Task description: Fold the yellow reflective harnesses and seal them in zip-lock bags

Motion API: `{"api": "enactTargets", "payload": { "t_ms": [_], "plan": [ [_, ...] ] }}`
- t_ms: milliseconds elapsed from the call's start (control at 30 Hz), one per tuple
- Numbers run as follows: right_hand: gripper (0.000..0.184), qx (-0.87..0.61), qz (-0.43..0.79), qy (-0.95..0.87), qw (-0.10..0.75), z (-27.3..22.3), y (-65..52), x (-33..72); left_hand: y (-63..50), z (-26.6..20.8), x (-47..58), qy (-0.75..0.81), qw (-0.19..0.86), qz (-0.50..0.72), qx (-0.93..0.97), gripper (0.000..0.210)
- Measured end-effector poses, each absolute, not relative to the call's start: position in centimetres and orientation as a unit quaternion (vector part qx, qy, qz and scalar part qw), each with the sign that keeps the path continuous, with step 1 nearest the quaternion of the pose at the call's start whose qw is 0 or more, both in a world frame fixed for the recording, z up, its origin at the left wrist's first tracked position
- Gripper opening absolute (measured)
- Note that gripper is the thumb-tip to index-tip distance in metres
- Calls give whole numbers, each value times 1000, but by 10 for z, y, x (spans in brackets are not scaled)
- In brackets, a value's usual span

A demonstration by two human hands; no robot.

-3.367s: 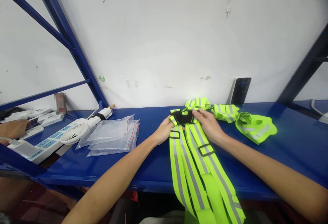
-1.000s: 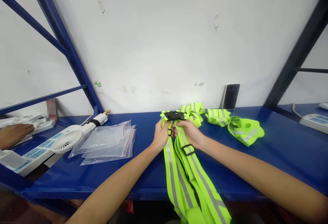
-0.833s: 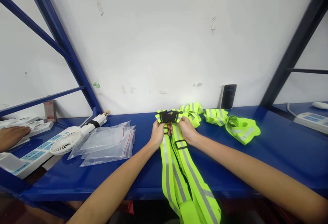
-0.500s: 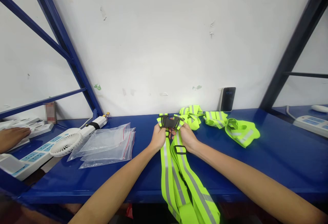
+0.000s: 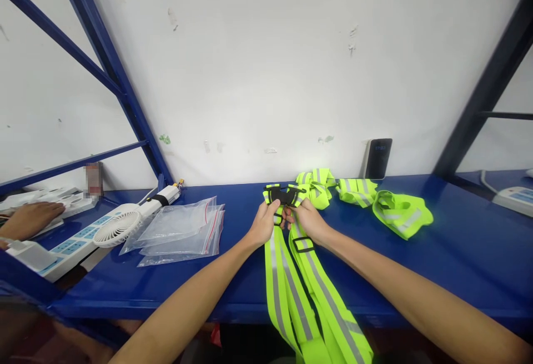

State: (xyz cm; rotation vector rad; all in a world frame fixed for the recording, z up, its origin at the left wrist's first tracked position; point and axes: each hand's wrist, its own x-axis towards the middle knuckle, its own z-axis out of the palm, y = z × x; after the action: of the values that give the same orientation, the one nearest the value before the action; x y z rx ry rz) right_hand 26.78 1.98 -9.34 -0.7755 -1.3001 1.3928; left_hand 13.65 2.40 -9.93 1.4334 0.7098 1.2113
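A black side-release buckle (image 5: 285, 196) joins the ends of a fluorescent yellow reflective strap harness (image 5: 277, 280) with grey stripes. My left hand (image 5: 263, 224) is closed on the buckle's left side, its thumb lying across the front. On the other side, my right hand (image 5: 311, 223) grips the strap end beside the buckle, with some fingers curled below it. Long straps hang from both hands over the table's front edge. A black slider (image 5: 303, 245) sits on the right strap, just under my right hand. Part of the buckle is covered by my fingers.
Rolled yellow reflective straps (image 5: 316, 189) lie behind my hands and to the right on the blue table (image 5: 466, 253). Clear zip bags (image 5: 179, 230), a white fan (image 5: 117, 229) and a power strip (image 5: 73, 246) lie left. A dark-screened device (image 5: 378, 158) leans on the wall. Another person's hand (image 5: 35, 219) is far left.
My left thumb has come onto the front of the buckle. Both hands keep their hold, and the whole view has shifted slightly, so things appear further right.
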Motion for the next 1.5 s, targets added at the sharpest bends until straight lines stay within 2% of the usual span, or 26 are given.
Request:
{"api": "enactTargets", "payload": {
  "t_ms": [167, 300, 433, 567, 767, 933, 1033, 1233, 1500],
  "plan": [
    [11, -252, 589, -586, 495, -81, 15, 277, 25, -97, 130, 290, 541, 511, 601, 47],
    [21, -211, 637, -565, 480, -72, 12, 281, 25, -97, 127, 262, 538, 510, 618, 43],
    [19, -281, 669, -462, 510, -70, 12, 279, 26, -98, 129, 257, 554, 507, 609, 39],
    [14, -363, 611, -467, 527, -78, 18, 280, 28, -98, 131, 253, 544, 519, 609, 36],
    [7, -453, 463, -511, 565, -92, 27, 279, 35, -112, 131, 293, 455, 554, 633, 43],
    [12, -433, 478, -477, 598, -93, 21, 268, 39, -122, 131, 291, 436, 567, 635, 46],
    [9, -430, 450, -494, 607, -93, 17, 265, 39, -121, 130, 320, 441, 561, 623, 47],
    [8, -433, 402, -570, 570, -91, 17, 269, 38, -114, 128, 325, 452, 554, 619, 53],
    [16, -414, 391, -609, 552, -88, 11, 265, 36, -107, 126, 320, 446, 542, 637, 53]
  ]
}}
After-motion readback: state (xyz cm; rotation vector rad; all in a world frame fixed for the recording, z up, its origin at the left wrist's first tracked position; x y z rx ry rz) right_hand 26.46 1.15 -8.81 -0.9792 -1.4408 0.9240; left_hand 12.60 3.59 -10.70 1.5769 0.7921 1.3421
